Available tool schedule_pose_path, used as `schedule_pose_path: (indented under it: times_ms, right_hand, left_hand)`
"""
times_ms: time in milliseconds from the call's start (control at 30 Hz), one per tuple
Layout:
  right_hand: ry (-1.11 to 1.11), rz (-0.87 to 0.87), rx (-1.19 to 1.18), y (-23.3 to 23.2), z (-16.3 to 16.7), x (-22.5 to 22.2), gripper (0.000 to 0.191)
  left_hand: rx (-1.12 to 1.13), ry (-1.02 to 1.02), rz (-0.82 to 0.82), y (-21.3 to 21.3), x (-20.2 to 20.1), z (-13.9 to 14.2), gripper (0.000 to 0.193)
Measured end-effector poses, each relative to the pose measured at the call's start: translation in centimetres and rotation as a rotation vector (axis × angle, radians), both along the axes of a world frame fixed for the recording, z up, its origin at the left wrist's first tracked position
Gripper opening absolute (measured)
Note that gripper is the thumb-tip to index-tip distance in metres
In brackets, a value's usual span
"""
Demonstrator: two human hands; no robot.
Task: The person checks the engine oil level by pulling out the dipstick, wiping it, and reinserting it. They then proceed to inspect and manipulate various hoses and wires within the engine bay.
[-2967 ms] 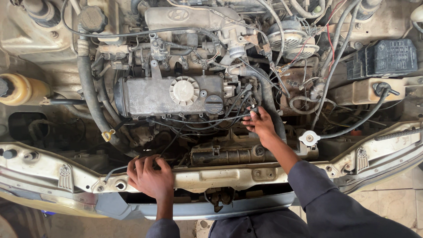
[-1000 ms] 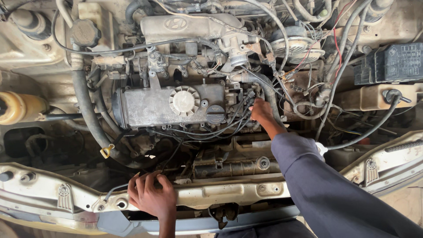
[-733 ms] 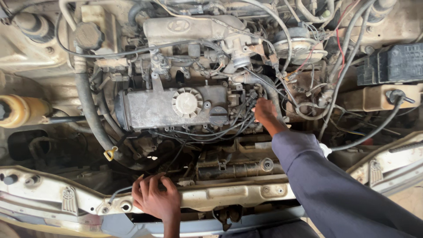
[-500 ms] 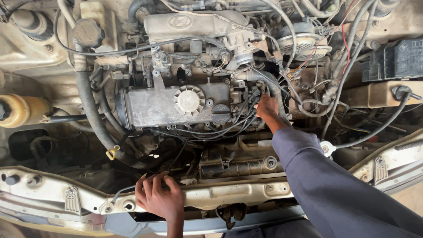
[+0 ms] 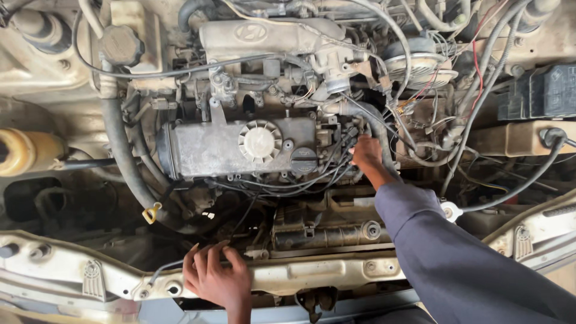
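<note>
oval embossed emblem (image 5: 251, 32) on grey intake manifold (image 5: 270, 37), top centre

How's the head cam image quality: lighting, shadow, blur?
Head view: even daylight, sharp on the valve cover; right hand at the black wires half in shade; deep shadow beside the large hose; left hand crisp; no glare.

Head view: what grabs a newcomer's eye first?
The grey valve cover with its pale round finned cap sits dead centre in a dusty, cable-tangled engine bay. The right hand, on a dark blue sleeve, reaches into the black leads and hoses at the cover's right end, while the left hand rests flat on the cream front crossmember at the bottom. A yellowish reservoir stands out at the far left.
</note>
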State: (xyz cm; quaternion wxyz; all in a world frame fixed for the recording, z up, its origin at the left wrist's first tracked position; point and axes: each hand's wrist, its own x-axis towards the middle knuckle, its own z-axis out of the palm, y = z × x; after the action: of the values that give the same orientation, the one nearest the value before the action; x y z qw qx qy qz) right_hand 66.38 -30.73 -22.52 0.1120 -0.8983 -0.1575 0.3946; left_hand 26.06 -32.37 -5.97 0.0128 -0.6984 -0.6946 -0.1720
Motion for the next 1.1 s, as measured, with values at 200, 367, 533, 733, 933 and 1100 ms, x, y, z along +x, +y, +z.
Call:
schedule_pose_path:
  times_ms: [200, 367, 533, 733, 933, 1100]
  right_hand:
    - [0.016, 0.148, -0.002, 0.2, 0.6, 0.2, 0.047]
    - [-0.01, 0.344, -0.078, -0.9, 2.1, -0.9, 0.046]
    - [-0.108, 0.374, -0.08, -2.1, 2.4, -2.4, 0.069]
    - [-0.001, 0.017, 0.019, -1.5, 1.9, -3.7, 0.07]
    - [0.274, -0.328, 0.21, -1.9, 2.2, -4.9, 0.068]
    - [0.329, -0.419, 0.271, -2.0, 2.6, -5.2, 0.048]
  left_hand:
    - [0.006, 0.022, -0.006, -0.1, -0.4, -0.4, 0.014]
    - [0.01, -0.01, -0.009, 0.2, -0.1, -0.7, 0.014]
    - [0.026, -0.007, -0.008, 0.5, 0.1, -0.5, 0.014]
    - [0.027, 0.007, -0.025, 0.2, -0.1, -0.5, 0.014]
    - [0.002, 0.015, -0.003, 0.3, -0.3, -0.7, 0.015]
    - [0.006, -0.004, 0.011, 0.3, -0.2, -0.8, 0.015]
